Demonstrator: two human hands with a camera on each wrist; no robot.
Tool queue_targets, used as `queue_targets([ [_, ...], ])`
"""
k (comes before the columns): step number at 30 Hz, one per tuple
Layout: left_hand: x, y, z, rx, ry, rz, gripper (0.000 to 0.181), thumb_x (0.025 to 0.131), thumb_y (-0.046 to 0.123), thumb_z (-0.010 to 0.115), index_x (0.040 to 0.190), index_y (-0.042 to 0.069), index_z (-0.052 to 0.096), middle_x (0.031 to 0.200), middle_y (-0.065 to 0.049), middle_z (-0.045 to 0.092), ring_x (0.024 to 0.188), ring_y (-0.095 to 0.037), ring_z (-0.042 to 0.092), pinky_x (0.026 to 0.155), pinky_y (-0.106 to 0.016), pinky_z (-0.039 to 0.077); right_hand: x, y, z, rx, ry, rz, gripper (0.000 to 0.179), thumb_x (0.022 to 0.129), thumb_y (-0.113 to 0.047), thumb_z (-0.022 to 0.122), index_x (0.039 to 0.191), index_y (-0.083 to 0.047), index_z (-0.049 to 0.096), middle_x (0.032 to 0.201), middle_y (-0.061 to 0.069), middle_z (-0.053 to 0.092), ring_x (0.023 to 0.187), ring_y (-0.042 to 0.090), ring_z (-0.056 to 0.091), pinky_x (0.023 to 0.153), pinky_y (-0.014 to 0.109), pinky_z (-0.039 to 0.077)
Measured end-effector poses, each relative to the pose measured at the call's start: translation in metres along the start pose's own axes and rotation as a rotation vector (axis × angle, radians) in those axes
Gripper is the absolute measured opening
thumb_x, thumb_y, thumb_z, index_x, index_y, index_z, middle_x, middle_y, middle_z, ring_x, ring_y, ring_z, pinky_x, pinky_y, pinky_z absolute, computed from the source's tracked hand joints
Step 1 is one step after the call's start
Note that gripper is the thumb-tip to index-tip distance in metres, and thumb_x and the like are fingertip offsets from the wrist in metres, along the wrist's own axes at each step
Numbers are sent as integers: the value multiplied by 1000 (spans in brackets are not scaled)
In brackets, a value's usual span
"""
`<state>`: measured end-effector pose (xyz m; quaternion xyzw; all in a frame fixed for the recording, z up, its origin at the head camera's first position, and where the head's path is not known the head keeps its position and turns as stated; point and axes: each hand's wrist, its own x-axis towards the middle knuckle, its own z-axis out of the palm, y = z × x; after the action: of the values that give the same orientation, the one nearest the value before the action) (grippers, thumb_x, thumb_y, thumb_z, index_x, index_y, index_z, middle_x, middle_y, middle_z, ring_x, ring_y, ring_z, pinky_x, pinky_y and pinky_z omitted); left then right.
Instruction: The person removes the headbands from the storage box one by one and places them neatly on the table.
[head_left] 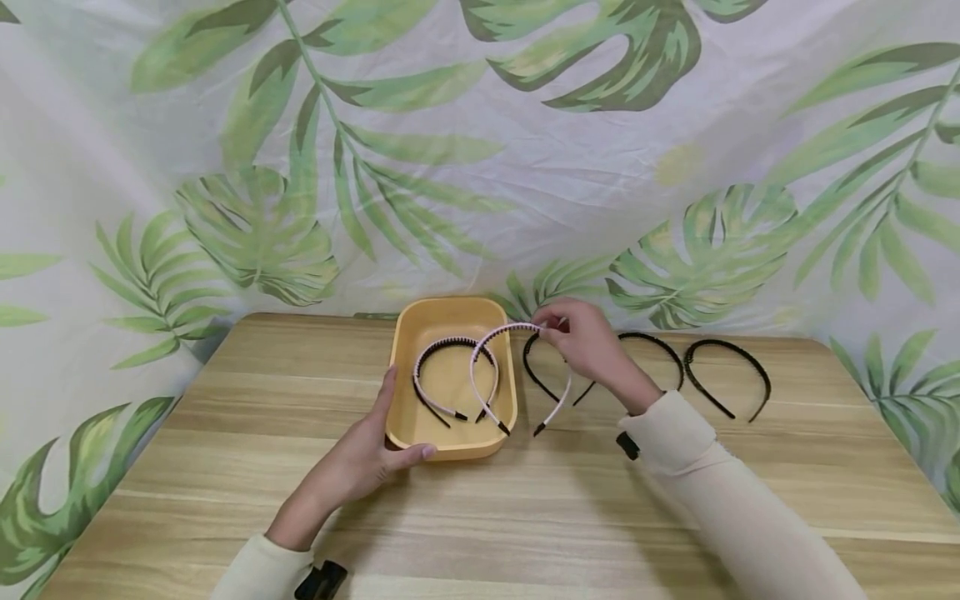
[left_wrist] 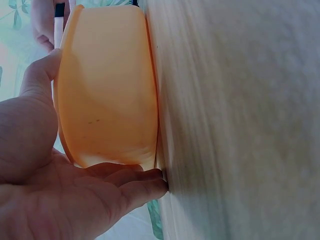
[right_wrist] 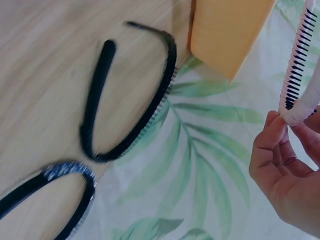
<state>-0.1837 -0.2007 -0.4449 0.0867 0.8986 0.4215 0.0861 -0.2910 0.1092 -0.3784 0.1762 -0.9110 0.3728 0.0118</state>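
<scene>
A pale pink headband with black teeth and black tips is pinched between the thumb and fingers of my right hand. It is held at its curved top, beside and partly over the right rim of a yellow plastic box. In the right wrist view, the right hand holds the same pink headband. My left hand grips the box at its near left corner, thumb at the rim. Inside the box lie a pink headband and a black headband, overlapping.
On the wooden table, right of the box, lie a black headband partly behind the right hand, another black headband and a dark, glittery headband. A leaf-print cloth hangs behind the table's far edge.
</scene>
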Motion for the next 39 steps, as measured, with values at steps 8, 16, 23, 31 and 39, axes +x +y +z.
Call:
queue_targets([
  [8,-1,0,-1,1,-5,-10,127,91,43,82,168,12,-14,167,-35,24,141,-42,50,115,-58,39,-22,20,-15,-45,5,2,17,99,1,67,112,1,77,106,18,70,97,33,69,81,43,57],
  [16,-2,0,-1,-3,-4,-13,127,91,43,82,168,13,-15,168,-34,22,140,-41,51,115,-57,39,-43,35,-23,-88,-6,-11,17,97,4,67,109,2,78,95,15,69,85,25,64,71,32,50],
  [23,-2,0,-2,-2,-8,-10,128,91,44,81,168,13,-15,165,-37,27,137,-39,54,113,-56,41,-55,46,-20,-116,-17,-30,16,93,7,69,105,1,78,88,10,70,83,24,67,68,30,51],
  [31,-1,-1,-2,-5,-5,-8,126,91,42,81,168,14,-15,167,-35,24,140,-40,52,115,-57,39,-65,53,-14,-113,-68,-22,17,92,8,68,105,2,77,87,10,69,82,21,63,72,29,50],
  [39,-1,0,-1,3,-4,-9,126,91,43,81,168,14,-15,166,-36,26,138,-40,53,114,-57,40,-71,60,-6,-105,-113,20,24,90,13,65,107,1,76,93,13,71,86,22,64,72,31,53],
])
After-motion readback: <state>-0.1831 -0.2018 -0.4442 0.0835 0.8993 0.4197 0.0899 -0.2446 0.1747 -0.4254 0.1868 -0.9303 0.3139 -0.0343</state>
